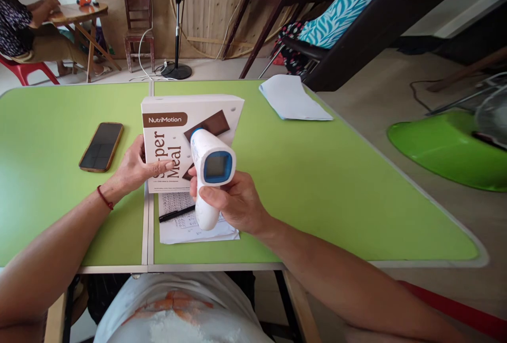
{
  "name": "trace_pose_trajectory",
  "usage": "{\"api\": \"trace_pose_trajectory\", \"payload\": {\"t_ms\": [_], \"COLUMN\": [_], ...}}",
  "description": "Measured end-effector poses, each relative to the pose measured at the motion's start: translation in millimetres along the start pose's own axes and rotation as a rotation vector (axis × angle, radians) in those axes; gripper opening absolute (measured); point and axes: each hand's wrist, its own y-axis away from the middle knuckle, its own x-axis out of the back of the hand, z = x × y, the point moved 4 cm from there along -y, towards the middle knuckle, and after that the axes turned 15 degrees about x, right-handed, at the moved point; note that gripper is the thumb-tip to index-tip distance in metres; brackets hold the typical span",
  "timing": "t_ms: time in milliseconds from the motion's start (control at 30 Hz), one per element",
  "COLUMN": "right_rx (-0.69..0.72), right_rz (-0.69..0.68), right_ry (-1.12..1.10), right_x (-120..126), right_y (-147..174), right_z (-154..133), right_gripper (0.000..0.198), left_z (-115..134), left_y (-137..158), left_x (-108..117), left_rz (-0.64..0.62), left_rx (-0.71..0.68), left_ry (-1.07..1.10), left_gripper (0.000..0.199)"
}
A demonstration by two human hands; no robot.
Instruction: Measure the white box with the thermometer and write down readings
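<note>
My left hand (pixel 137 163) grips the left side of a white and brown NutriMotion box (pixel 166 145), thumb across its front and fingers behind. The box stands upright over the green table. In my right hand (pixel 237 200) is a white infrared thermometer (pixel 209 174), held by its handle. Its blue-framed screen faces me, and its front end is close to the box; whether they touch I cannot tell. Beneath them lie handwritten sheets of paper (pixel 186 232) with a black pen (pixel 176 213) on top, partly hidden by the box and the thermometer.
A smartphone (pixel 101 146) lies left of the box on the green table (pixel 317 190). Further back at the right is a stack of white paper (pixel 293 100). Beyond the table are a fan stand (pixel 177 68), a wooden chair (pixel 138 26) and a seated person (pixel 24 26).
</note>
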Motion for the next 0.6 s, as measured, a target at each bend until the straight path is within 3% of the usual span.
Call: {"api": "trace_pose_trajectory", "payload": {"t_ms": [200, 367, 467, 600], "right_rx": [-0.022, -0.027, -0.003, 0.011], "right_rz": [0.000, -0.056, -0.139, -0.204], "right_ry": [-0.013, 0.041, 0.157, 0.378], "right_x": [0.7, 4.0, 17.0, 54.1], "right_y": [-3.0, -10.3, -15.1, -20.2], "right_z": [1.2, -16.5, -39.7, -52.9], "right_gripper": [0.025, 0.027, 0.029, 0.033], "left_z": [-1.1, -3.3, 2.0, 5.8], "left_y": [-2.9, -2.6, -0.6, -3.9], "left_x": [4.0, 4.4, 6.6, 17.6], "left_rz": [-0.034, 0.042, 0.085, 0.184], "left_rx": [0.059, 0.020, -0.061, -0.166], "left_ry": [-0.009, 0.028, 0.046, 0.073], "left_gripper": [0.081, 0.079, 0.075, 0.072]}}
